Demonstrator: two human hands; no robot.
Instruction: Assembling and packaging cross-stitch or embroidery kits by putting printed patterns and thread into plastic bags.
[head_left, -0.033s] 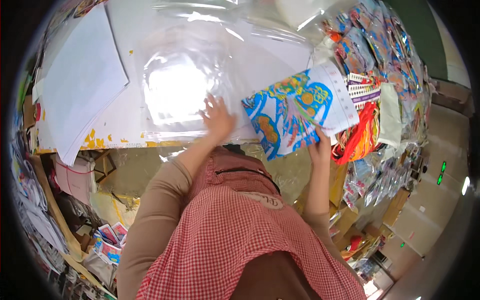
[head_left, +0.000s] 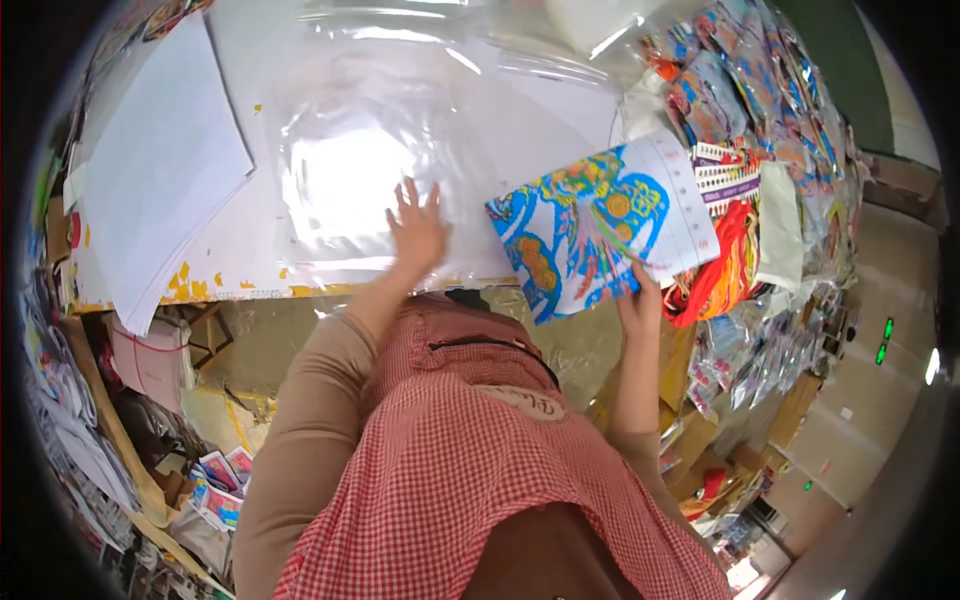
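Left hand: my left hand (head_left: 418, 232) is pressing flat, fingers spread apart, on the clear plastic sleeve (head_left: 370, 180), pinning it so the slippery film is not sliding off the bench (head_left: 240, 255).
Right hand: my right hand (head_left: 640, 300) is pinching the lower edge of the printed sheet (head_left: 600, 225), holding it tilted just right of the sleeve, partly over the bench's front edge.
Sleeve: thin, glossy, crinkled film, catching a big white glare (hard to see where its mouth is lying).
Printed sheet: stiff, rectangular, with a bright blue, yellow and orange pattern and a white margin on its right side.
Paper stack: plain white sheets (head_left: 150, 170) are lying fanned at my left, well apart from both hands.
Packets: colourful bagged goods (head_left: 740, 100) are crowding the right end, with red and orange cord (head_left: 715, 270) just beside the sheet.
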